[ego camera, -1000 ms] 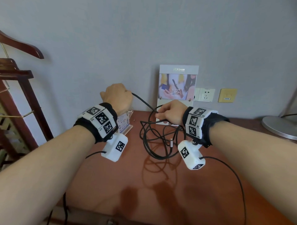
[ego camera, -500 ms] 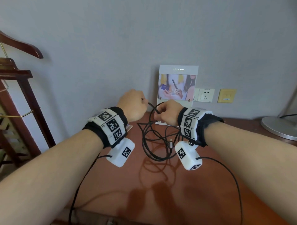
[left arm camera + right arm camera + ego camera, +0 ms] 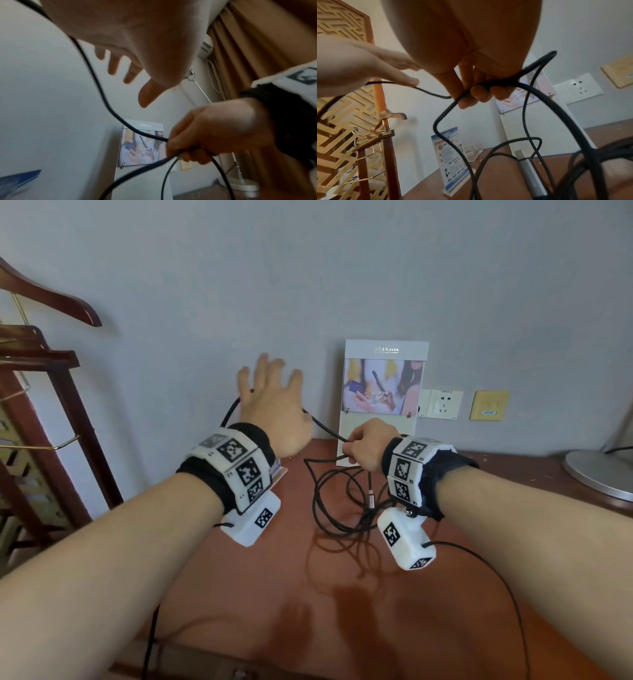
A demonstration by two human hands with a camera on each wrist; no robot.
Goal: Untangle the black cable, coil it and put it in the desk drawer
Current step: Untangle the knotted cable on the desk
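The black cable [image 3: 320, 508] hangs in tangled loops from my right hand [image 3: 364, 448] down to the red-brown desk [image 3: 274, 594]. That hand grips a bunch of strands [image 3: 556, 111] in curled fingers [image 3: 476, 94]. One strand [image 3: 96, 81] runs left from it across the palm of my left hand [image 3: 270, 398]. The left hand is raised in front of the wall with its fingers [image 3: 113, 67] spread straight, gripping nothing. A silver metal plug [image 3: 371, 498] dangles among the loops, seen close in the right wrist view as the plug [image 3: 527, 170].
A clear sign holder [image 3: 383, 392] leans on the wall behind my hands, wall sockets [image 3: 445, 404] beside it. A wooden valet stand [image 3: 51, 371] is at the left. A lamp base [image 3: 603, 474] sits far right. A small blue notice [image 3: 452, 155] and glass ashtray [image 3: 473, 152] stand at the desk's back left.
My left hand let go of the cable, opened and rose with its fingers spread; the strand now lies across its palm. My right hand keeps its grip on the loops.
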